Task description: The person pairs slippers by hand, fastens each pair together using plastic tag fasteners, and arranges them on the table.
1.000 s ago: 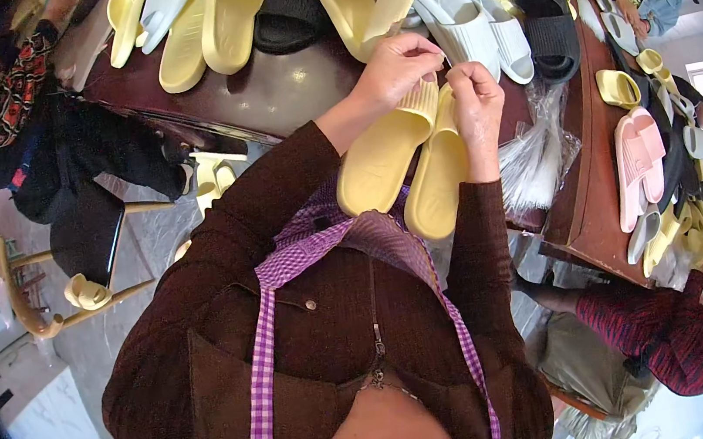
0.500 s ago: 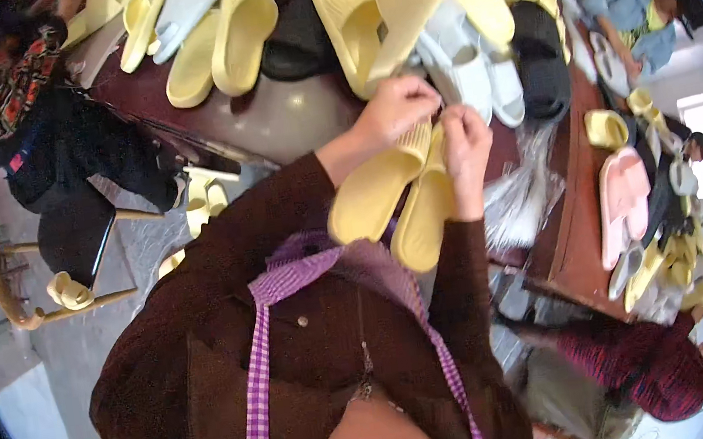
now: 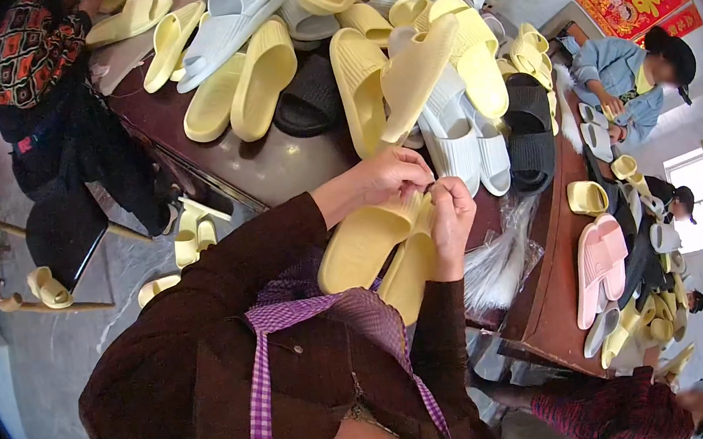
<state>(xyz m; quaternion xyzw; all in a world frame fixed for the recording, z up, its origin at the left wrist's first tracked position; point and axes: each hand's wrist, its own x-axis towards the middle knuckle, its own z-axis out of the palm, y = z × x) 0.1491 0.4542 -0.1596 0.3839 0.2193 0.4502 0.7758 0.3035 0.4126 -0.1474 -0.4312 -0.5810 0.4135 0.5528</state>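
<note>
A pair of yellow slippers, a left-lying slipper (image 3: 359, 247) and a right-lying slipper (image 3: 412, 278), rests at the table's near edge against my apron (image 3: 310, 312), heels toward me. Above their strap end my left hand (image 3: 392, 174) is closed in a pinch. Close beside it, my right hand (image 3: 455, 217) also pinches, its wrist alongside the right-lying slipper. The fingertips of both hands nearly meet; whatever they hold is too small to make out. Just beyond them, a yellow slipper (image 3: 419, 71) leans sole-up on the pile.
Behind lie grey slippers (image 3: 227, 24), black slippers (image 3: 531, 132) and white slippers (image 3: 455, 136). Clear plastic bags (image 3: 502, 267) lie right of my hands. Pink slippers (image 3: 598, 264) sit on the right-hand table. Co-workers stand around; a chair (image 3: 64, 237) is at left.
My view has tilted, so the table and pile now appear lower and more of the far side shows. Both hands stay pinched together over the yellow pair.
</note>
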